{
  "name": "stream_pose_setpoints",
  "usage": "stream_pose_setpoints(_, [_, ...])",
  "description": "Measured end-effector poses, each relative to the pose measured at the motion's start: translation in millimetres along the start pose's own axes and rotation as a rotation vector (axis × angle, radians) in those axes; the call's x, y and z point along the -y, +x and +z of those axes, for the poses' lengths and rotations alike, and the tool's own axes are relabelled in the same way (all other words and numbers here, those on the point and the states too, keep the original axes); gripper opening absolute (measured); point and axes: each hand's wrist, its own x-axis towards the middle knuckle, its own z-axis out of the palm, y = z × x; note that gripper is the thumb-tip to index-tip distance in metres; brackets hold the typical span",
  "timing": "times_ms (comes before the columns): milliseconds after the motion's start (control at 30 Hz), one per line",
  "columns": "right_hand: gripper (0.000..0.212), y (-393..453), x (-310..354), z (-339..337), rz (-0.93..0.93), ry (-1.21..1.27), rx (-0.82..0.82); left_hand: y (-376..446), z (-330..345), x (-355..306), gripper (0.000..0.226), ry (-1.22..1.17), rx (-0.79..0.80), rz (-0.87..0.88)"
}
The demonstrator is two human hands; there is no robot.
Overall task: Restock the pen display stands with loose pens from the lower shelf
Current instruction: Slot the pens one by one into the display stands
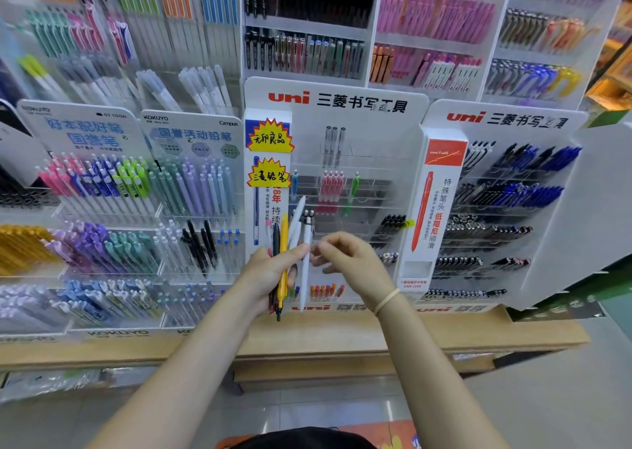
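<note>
Loose pens, a mixed bundle of slim yellow, black and white plastic barrels [284,264], sit upright in the left hand [270,274], fingers curled round them, just in front of the white uni display stand [337,101]. Right hand [349,260] has curled fingertips pinching 1 white pen [305,277] at mid-barrel. Best to draw it straight up clear of the bundle, then match it to the sparse clear-acrylic slots [345,189] behind.

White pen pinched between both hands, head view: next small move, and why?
Probably draw the slim white plastic pen clear of the bundle of black, yellow and white pens with the right hand. Its fingertips already pinch that pen while the left hand grips the rest, facing the centre white uni display stand, whose clear slots are partly unfilled.
</note>
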Motion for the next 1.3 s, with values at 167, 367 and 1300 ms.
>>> stream_pose_setpoints(167, [0.021,12,2,-15,-0.019,0.182,0.02,-4,2,-1,0.032,0.09,0.182,0.017])
stream_pose_setpoints(367, [0.014,25,-1,-26,-0.024,0.209,0.094,0,4,-2,0.023,0.093,0.154,0.006])
stream_pose_setpoints(1300, [0.006,100,-17,-24,-0.286,-0.29,-0.235,43,-17,20,0.032,0.089,-0.204,0.031])
